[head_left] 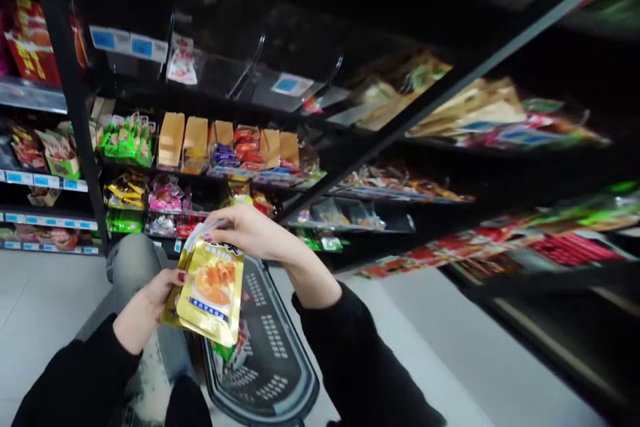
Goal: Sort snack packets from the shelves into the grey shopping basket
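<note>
Gold snack packets, at least two lying one over another, are held up above the basket. My left hand grips them at their left edge, thumb on the front. At the top edge, my right hand has its fingers closed around the packets' upper corner. The front packet carries a picture of orange-brown food and a blue band. Below them stands a dark shopping basket with a few colourful packets inside, partly hidden by the gold ones.
Shelves of packaged snacks rise ahead and to the right. Open cardboard boxes line a middle shelf, beside green packets. A dark shelf post stands at left. My bent knee is left of the basket on the pale floor.
</note>
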`<state>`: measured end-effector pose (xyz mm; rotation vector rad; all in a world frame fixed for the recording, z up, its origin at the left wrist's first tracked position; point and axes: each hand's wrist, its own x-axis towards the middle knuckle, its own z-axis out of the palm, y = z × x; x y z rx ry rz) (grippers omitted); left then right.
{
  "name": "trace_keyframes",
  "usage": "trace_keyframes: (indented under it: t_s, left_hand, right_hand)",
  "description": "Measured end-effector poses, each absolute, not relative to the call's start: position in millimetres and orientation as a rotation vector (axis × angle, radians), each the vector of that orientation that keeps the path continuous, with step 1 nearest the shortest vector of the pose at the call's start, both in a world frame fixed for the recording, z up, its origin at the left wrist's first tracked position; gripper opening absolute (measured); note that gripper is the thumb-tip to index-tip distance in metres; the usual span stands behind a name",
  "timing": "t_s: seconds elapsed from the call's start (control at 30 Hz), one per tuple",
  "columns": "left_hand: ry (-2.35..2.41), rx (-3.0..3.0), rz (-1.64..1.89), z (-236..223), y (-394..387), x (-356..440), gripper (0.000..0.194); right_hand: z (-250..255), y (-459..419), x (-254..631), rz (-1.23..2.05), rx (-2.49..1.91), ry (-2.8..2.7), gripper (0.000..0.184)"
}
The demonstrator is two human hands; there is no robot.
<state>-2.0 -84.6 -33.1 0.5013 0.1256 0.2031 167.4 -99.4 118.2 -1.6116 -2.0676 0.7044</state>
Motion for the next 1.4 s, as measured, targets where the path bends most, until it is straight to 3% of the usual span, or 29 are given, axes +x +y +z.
trace_keyframes:
  t_s: [0.17,0.33,0.5,0.7,0.83,1.4]
  left_hand:
    - [0.080,0.260,0.078,-48.1,-111.9,13.4,0.062]
    - [0.314,0.250,0.084,-66.9,-103.7,9.6,0.055]
    - [0.449,0.234,0.116,-87.0,-90.2,2.7,0.051]
    - [0.534,0.241,0.059,-92.7,-89.9,0.6,0.049]
    - [0.459,0.278,0.006,-95.4,-89.0,2.5,0.056]
    - [0.478,0.331,0.047,-93.6,-86.7,1.0,0.058]
  right_hand:
    - [67.2,-110.2,155.0,0.458,-1.838,-2.013,0.015]
    - [17.9,-130.5,138.6,0.170,-1.907,-1.479,0.045]
    - [-28.1,-154.4,118.4,0.350,-1.805,-0.890,0.064]
    - [-50.6,-168.6,104.1,0.489,-1.666,-0.676,0.034]
    - [-51.0,-174.5,96.9,0.446,-1.638,-0.641,0.024]
    - [-51.5,-180.7,87.4,0.217,-1.747,-0.557,0.024]
